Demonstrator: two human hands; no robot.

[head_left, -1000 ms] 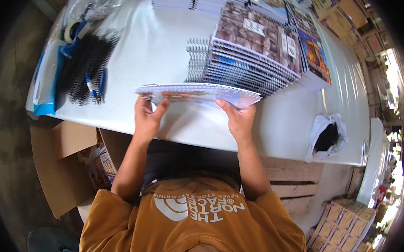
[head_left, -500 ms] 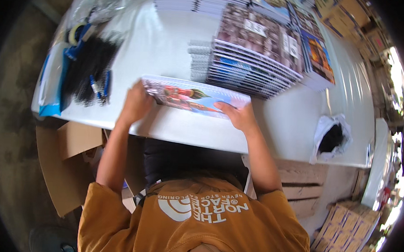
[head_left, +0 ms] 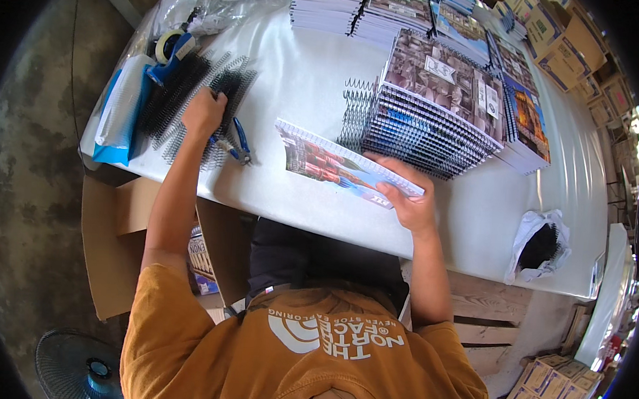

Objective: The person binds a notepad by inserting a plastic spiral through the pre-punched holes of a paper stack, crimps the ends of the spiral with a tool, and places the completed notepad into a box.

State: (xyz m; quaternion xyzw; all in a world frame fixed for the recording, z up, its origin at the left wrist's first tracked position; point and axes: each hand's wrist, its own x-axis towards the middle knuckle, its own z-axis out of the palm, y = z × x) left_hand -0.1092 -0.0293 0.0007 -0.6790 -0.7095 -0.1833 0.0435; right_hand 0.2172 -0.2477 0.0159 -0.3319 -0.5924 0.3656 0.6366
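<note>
My right hand (head_left: 412, 198) grips one end of an unbound book (head_left: 329, 160) with a colourful cover and a row of punched holes along its far edge, tilted above the table's front. My left hand (head_left: 205, 112) is at the pile of black spiral binding coils (head_left: 173, 98) on the left, fingers closed at a coil; the fingertips are partly hidden. Beside that hand lie blue-handled pliers (head_left: 241, 139). Beyond the book stands a tall stack of spiral-bound books (head_left: 439, 119), with coil ends sticking out on its left side.
On the white-covered table (head_left: 297, 75) sit a blue tape dispenser (head_left: 172, 51), a white-and-blue packet (head_left: 122, 113), further book stacks (head_left: 394, 8) and a white bag with black contents (head_left: 541, 247). An open cardboard box (head_left: 107, 246) and a fan (head_left: 83, 375) stand below left.
My left hand has let go of the book and moved left and away to the coil pile. The right hand keeps the book, now more tilted. The view has shifted.
</note>
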